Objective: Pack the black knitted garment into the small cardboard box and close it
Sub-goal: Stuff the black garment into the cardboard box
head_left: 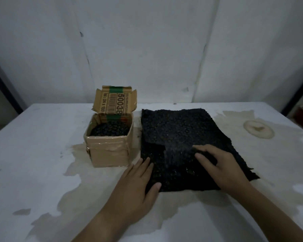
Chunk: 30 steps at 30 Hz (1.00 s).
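A black knitted garment (178, 130) lies flat on the white table, partly folded, with one flap doubled over near its middle. My left hand (136, 182) rests flat on its near left edge, fingers spread. My right hand (220, 165) presses on the folded flap, fingers apart. To the left of the garment stands the small cardboard box (108, 151), its lid flap upright at the back with a printed barcode. Another dark knitted piece (110, 130) sits inside the box.
The table top (42, 154) is white with brown stains and peeled patches, one round stain (258, 129) at the right. A white wall stands close behind. The table's left and right edges fall off to a dark floor.
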Each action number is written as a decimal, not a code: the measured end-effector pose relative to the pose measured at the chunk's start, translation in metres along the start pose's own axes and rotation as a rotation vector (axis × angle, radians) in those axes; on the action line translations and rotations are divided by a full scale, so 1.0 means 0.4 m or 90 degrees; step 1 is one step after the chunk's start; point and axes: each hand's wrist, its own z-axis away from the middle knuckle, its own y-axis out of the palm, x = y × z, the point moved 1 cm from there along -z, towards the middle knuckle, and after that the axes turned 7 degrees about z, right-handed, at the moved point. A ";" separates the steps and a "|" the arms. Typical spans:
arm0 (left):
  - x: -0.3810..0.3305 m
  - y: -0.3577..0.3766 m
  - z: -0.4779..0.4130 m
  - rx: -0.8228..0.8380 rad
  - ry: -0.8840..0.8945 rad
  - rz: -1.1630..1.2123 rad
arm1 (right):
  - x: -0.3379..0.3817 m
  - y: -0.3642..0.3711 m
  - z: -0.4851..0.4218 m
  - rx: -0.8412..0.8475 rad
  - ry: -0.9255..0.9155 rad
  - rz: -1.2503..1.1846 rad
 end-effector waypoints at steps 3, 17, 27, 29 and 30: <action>-0.031 -0.039 -0.009 0.013 -0.019 0.159 | 0.064 -0.029 -0.004 -0.070 -0.017 -0.069; -0.056 -0.386 -0.032 -0.154 -0.006 0.677 | 0.295 0.023 0.025 0.023 -0.271 0.059; 0.066 -0.519 0.084 -0.425 0.030 0.391 | 0.371 0.152 -0.049 0.125 -0.160 0.007; 0.108 -0.500 0.104 -0.433 0.002 0.341 | 0.384 0.181 -0.079 0.164 -0.129 0.010; 0.132 -0.487 0.113 -0.439 -0.015 0.328 | 0.390 0.194 -0.092 0.183 -0.121 0.016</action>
